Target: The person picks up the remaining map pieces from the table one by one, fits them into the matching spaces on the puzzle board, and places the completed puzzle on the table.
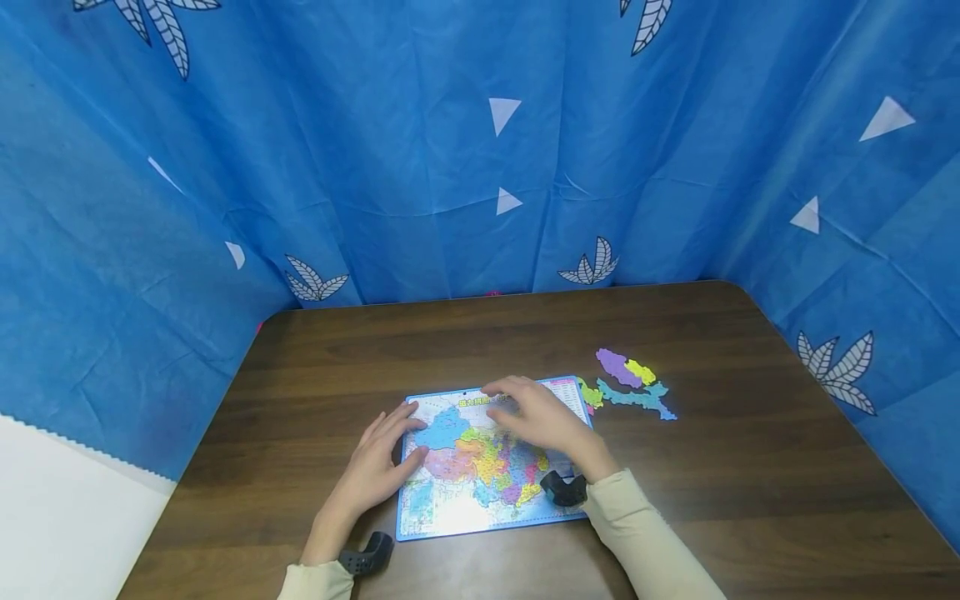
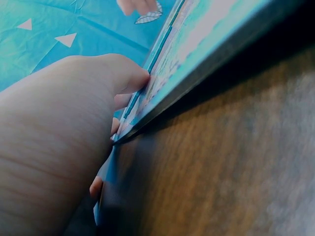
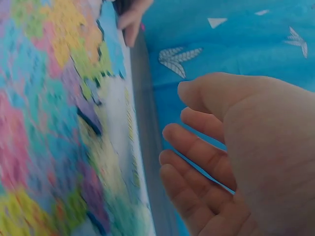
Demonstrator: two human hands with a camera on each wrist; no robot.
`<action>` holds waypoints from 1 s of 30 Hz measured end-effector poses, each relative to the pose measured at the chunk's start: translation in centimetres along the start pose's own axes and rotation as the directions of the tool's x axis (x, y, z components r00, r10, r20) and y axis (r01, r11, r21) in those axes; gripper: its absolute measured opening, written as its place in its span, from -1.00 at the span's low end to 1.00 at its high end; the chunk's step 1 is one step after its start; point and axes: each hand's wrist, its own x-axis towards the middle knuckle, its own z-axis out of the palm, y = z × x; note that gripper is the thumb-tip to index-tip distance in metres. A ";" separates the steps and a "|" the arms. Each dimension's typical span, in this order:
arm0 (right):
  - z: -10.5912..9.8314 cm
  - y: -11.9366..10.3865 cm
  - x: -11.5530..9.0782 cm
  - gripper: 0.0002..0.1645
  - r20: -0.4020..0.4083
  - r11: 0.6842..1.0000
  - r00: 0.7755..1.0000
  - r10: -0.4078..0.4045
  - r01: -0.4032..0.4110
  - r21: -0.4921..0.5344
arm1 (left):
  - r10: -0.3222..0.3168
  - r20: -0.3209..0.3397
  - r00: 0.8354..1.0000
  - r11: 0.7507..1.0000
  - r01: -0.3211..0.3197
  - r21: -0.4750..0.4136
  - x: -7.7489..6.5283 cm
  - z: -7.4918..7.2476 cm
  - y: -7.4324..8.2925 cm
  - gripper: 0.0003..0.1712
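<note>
Piece-fitting seems in hand: relaxed, empty left grip (image 1: pixel 375 467) rests on the blue-rimmed rectangular map board (image 1: pixel 450 518); spread, empty right grip (image 1: pixel 545 419) hovers above. Next probably calls for pinching the flat purple piece (image 1: pixel 617 367), rightward.

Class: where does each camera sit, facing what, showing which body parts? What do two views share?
Head: on the head, facing forward-down at the map board; left hand, right hand, sleeves show.
Left wrist: worn there, facing the board's edge; left hand large.
Right wrist: worn there, facing the board's map; right hand large.
Both wrist views share board and blue cloth; each glimpses the opposite hand.
</note>
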 end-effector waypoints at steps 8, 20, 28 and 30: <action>-1.5 0.8 -0.4 -0.55 -0.036 0.999 0.999 0.034 -0.033 0.026 | 0.000 -0.002 1.000 1.000 0.000 -0.001 0.0 0.0 0.0 -0.57; -3.7 2.8 -1.2 -0.53 -0.117 0.991 0.986 0.119 -0.112 0.067 | -0.008 0.003 1.000 1.000 0.009 -0.004 0.0 0.1 0.0 -0.58; -4.9 4.5 -1.7 -0.55 -0.193 0.983 0.966 0.174 -0.157 0.099 | -0.016 0.005 1.000 1.000 0.016 -0.005 0.0 0.1 0.0 -0.57; -5.2 4.9 -1.9 -0.53 -0.212 0.979 0.958 0.191 -0.171 0.110 | -0.017 0.005 1.000 1.000 0.017 -0.006 0.0 0.1 0.1 -0.57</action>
